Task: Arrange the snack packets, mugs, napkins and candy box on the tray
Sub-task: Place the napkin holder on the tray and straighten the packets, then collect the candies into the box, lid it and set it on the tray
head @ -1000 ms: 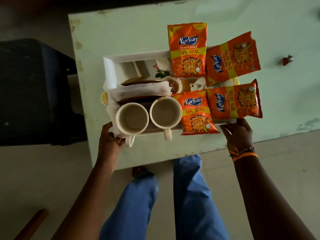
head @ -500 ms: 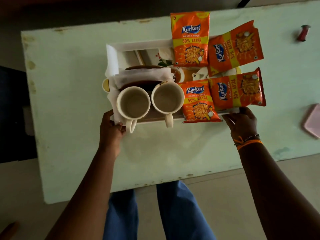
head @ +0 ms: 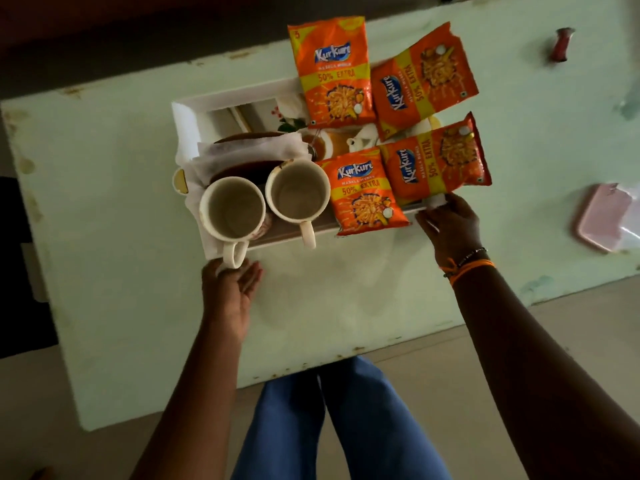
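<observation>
A white tray (head: pixel 185 114) lies on the pale green table (head: pixel 104 202). Two empty cream mugs stand at its near left, the left mug (head: pixel 231 212) and the right mug (head: pixel 297 191), handles toward me. Behind them, white napkins (head: pixel 249 150) are draped over a dark brown item. Several orange snack packets (head: pixel 362 192) cover the tray's right half and overhang its edges. My left hand (head: pixel 230 292) is just below the left mug's handle, fingers apart and holding nothing. My right hand (head: pixel 450 226) grips the tray's near right corner.
A small red object (head: pixel 562 45) lies at the table's far right and a pink lidded container (head: pixel 602 216) at its right edge. A dark piece of furniture (head: pixel 20 271) stands left of the table. My legs in blue trousers (head: pixel 329 420) are below the near edge.
The tray has come further over the table from its near edge. My left hand has let go of the near left corner and spread its fingers. My right hand still holds its corner.
</observation>
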Tool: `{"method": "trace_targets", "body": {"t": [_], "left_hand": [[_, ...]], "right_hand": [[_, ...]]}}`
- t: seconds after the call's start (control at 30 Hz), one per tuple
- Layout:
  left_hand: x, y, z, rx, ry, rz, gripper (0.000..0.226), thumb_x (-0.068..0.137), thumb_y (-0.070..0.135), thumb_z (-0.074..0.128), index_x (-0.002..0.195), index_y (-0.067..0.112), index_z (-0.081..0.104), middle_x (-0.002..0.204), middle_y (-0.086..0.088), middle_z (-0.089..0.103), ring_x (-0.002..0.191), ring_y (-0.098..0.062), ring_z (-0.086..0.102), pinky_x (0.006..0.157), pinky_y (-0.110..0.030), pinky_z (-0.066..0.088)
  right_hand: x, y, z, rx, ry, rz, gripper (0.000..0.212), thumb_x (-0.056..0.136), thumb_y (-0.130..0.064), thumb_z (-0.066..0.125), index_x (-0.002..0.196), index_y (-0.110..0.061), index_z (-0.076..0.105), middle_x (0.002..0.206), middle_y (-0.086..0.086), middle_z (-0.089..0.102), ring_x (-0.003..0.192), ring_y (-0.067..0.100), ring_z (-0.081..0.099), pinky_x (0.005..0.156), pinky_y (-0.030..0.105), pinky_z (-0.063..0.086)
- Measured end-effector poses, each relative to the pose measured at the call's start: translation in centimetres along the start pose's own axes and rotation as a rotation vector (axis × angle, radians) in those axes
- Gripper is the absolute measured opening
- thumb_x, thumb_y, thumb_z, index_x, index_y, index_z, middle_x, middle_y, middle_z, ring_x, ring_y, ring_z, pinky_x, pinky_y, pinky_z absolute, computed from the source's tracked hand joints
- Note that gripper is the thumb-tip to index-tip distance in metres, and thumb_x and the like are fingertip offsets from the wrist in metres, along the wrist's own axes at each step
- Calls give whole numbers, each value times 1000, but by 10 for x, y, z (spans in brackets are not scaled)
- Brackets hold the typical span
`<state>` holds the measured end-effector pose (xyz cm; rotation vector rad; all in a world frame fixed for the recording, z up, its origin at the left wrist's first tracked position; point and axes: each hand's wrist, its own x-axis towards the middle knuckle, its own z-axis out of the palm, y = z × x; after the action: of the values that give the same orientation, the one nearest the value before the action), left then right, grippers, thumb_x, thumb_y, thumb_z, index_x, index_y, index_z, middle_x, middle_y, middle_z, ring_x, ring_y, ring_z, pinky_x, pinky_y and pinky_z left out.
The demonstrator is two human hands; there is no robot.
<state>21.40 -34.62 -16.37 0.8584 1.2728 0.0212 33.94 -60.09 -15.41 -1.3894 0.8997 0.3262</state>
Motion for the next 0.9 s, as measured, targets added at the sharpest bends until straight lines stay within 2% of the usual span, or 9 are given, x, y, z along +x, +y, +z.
{"method": "trace_targets", "body": {"t": [0.1,0.17,0.23,0.33,0.43,0.5,0.63,0.77,0.9], "left_hand": [[-38,-22,13,5,-62,-168,26,93,-3,33,111,13,41,83,-11,52,73,-23,55,55,-27,57],[-68,-32,25,62,-174,-256,26,94,-1,33,114,12,42,84,-13,52,73,-25,54,64,-35,55],[-95,-42,42,211,-301,-319,22,94,1,34,109,8,49,85,-12,53,75,-25,56,69,-34,52],[-119,-62,70,387,-481,-368,19,95,7,39,98,12,57,85,-10,57,76,-23,60,64,-30,56],[-128,-84,102,437,-564,-385,17,95,14,43,99,16,59,89,-8,59,80,-22,61,71,-33,54],[-131,-100,126,450,-586,-397,17,95,17,43,99,18,59,91,-7,60,82,-22,61,75,-34,53],[-141,-132,179,514,-599,-390,16,94,19,45,105,18,57,95,-7,63,87,-22,63,77,-34,54],[-153,-158,232,563,-633,-342,18,95,17,44,105,18,59,94,-6,64,83,-19,64,71,-28,54],[-155,-183,282,554,-626,-353,20,96,16,42,99,18,62,94,-6,65,79,-19,66,67,-26,55]], "right_hand": [[-16,-1,-10,103,17,84,41,92,8,39,133,3,38,107,17,51,91,25,55,104,42,42],[-29,-5,-21,160,44,122,37,93,5,37,130,5,41,90,12,55,87,27,54,100,42,44],[-38,-8,-38,135,91,75,34,91,6,40,124,7,46,77,6,52,72,21,53,82,34,50],[-33,-17,-69,-40,216,-88,29,86,8,46,114,7,54,83,9,58,67,15,52,66,29,49],[-7,-30,-109,-356,421,-285,24,83,1,54,106,-1,61,110,17,63,84,27,59,85,43,49],[13,-41,-135,-620,533,-386,25,82,-3,56,106,-5,61,117,19,58,102,36,55,95,39,39],[52,-66,-175,-1004,620,-455,33,81,-10,54,114,-9,53,130,18,45,120,40,37,92,46,39],[86,-91,-208,-1178,576,-406,51,80,-12,55,129,-12,41,139,18,34,127,42,29,95,49,39],[117,-99,-234,-1293,451,-344,59,82,-28,58,135,-19,35,146,15,27,132,40,25,103,52,32]]}}
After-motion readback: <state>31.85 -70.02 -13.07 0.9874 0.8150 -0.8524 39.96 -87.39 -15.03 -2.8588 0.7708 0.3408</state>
